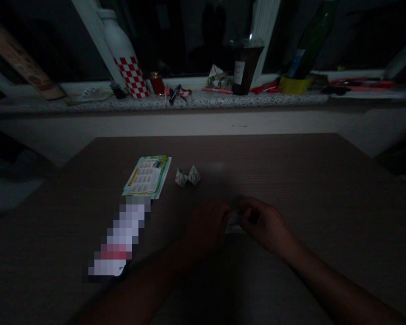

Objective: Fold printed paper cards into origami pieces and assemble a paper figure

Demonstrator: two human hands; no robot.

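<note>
My left hand [208,225] and my right hand [262,221] meet low over the middle of the table. Between them is a small piece of paper [234,220], pale and mostly hidden by the fingers. Both hands are closed on it, the right with thumb and forefinger pinched at its edge. The dim light hides its exact shape. Beyond my left hand stands a small folded paper piece [187,176] with two pointed peaks. A stack of printed calendar sheets [145,176] lies to its left.
A phone with a blurred-out bright screen [122,237] lies left of my left forearm. Along the granite windowsill [203,100] stand a checkered white bottle [130,67], a dark lidded cup [245,67], a yellow container [294,85] and small clutter. Dark windows rise behind.
</note>
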